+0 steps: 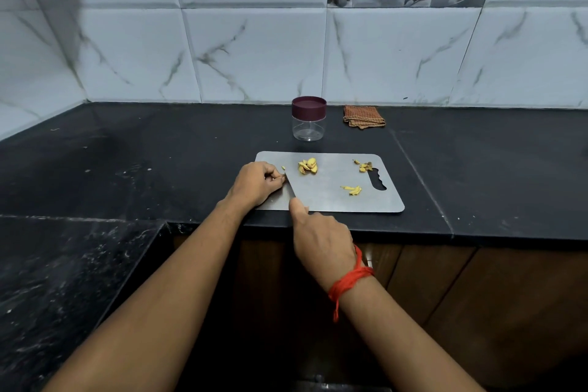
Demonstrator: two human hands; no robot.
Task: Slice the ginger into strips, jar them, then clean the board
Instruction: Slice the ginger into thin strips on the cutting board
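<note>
Steel cutting board (334,200) lies on the black counter (159,153), yellow ginger slices (308,166) scattered over it. My left hand (254,183) pinches a small piece (282,180) at its left edge; my right hand (321,242) grips the knife (289,186), forefinger (297,205) along the spine. Behind stand the lidded jar (309,119) and a folded cloth (363,117).

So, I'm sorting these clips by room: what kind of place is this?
Most likely a home kitchen: a dark stone counter against marble-look wall tiles, with a steel cutting board holding cut ginger.
</note>
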